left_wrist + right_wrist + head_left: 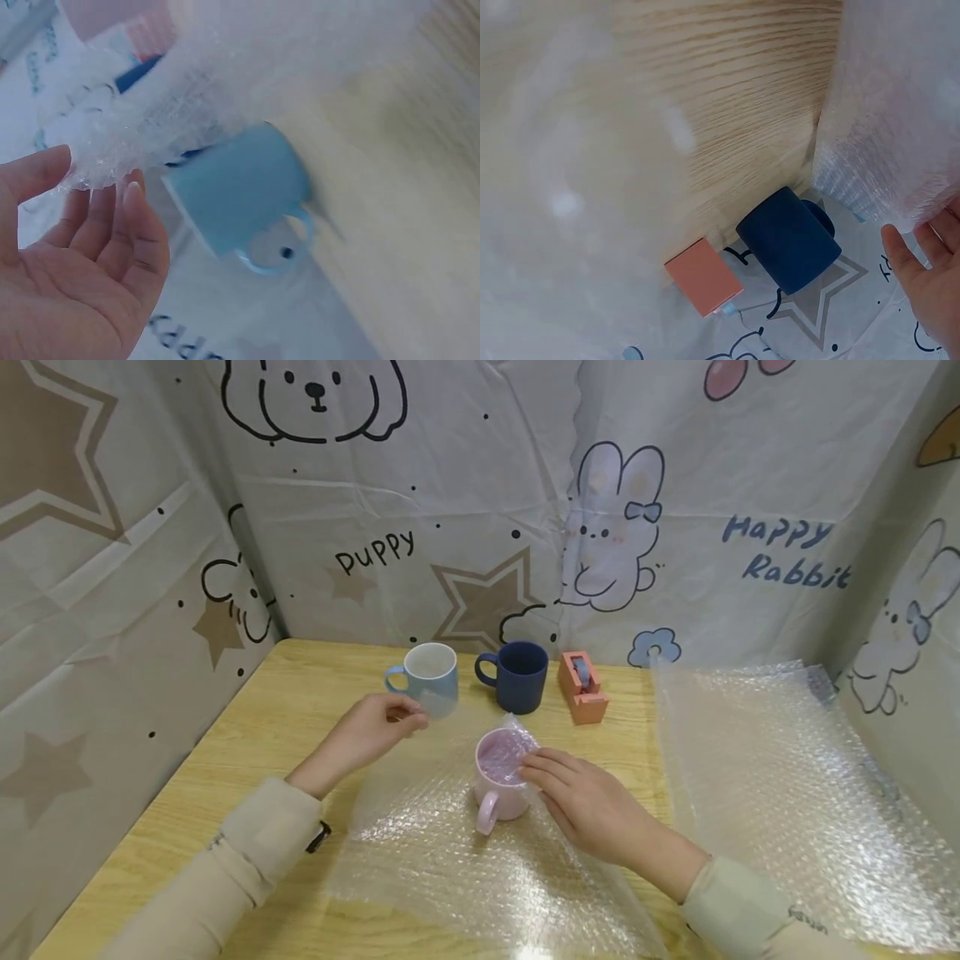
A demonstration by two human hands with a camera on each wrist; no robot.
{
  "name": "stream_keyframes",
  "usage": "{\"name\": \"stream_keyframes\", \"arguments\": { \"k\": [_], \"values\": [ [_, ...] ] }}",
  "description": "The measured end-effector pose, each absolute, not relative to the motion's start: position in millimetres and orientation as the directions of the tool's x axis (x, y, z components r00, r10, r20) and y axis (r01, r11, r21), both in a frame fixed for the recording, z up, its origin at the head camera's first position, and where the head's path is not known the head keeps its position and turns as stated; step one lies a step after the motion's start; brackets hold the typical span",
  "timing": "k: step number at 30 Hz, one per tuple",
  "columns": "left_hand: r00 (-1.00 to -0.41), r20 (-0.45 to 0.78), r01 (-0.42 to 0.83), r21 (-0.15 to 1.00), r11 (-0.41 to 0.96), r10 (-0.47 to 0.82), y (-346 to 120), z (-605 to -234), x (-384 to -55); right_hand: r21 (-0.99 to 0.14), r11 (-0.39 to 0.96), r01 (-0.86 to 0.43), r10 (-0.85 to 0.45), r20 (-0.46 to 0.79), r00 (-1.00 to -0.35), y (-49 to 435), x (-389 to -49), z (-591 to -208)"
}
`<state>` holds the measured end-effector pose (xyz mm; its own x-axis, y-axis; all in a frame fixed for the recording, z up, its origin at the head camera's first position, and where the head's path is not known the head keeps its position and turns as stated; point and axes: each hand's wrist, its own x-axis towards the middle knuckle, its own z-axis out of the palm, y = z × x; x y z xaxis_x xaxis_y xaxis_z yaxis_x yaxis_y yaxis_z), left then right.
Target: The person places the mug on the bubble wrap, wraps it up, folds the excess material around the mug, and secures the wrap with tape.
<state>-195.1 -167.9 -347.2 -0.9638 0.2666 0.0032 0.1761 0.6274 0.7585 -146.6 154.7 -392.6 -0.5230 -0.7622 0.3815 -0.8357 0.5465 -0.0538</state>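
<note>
Narrowed to a pinch, the left grip (369,727) holds an edge of the bubble wrap (420,843) between thumb and fingers, at ten o'clock from the pink mug (512,802). The right grip (588,797), toward four o'clock, is looser: its fingers reach out long and touch the flap of wrap lying over the mug's mouth. The pink mug stands on the sheet, near the middle of the counter (225,768), its handle toward six o'clock.

The step in hand looks like folding the sheet into and around the mug. To do it well, the right fingers should press the flap lightly, while the left edge is lifted, drawn taut and brought across toward four o'clock. The handle sticks out, so it deserves some slack; a hard pull could tip the mug. A low sweep might brush the light blue mug (444,685) at eleven o'clock; the navy mug (522,681) sits at twelve. The tape dispenser (588,707), between one and two, seems handy for fastening.
</note>
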Motion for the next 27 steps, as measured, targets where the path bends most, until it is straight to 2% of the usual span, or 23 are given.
{"name": "stream_keyframes", "arguments": {
  "k": [8,13,21,27],
  "values": [
    [-0.938,0.140,0.344,0.505,0.791,0.318,-133.5,-323.4,-173.7,-0.056,0.545,-0.837,-0.760,0.388,-0.521,154.4,-145.7,-393.2],
    [-0.921,0.190,0.388,0.391,0.835,0.339,-113.5,-314.2,-163.6,-0.042,0.545,-0.838,-0.759,0.400,-0.513,154.0,-147.6,-395.3],
    [-0.880,0.168,0.474,0.249,0.845,0.444,-81.0,-306.6,-154.4,-0.044,0.541,-0.840,-0.758,0.406,-0.510,155.0,-146.8,-394.4],
    [-0.867,0.081,0.496,0.235,0.836,0.492,-64.7,-305.3,-156.5,-0.039,0.517,-0.855,-0.760,0.439,-0.479,155.8,-147.3,-395.4]
  ]
}}
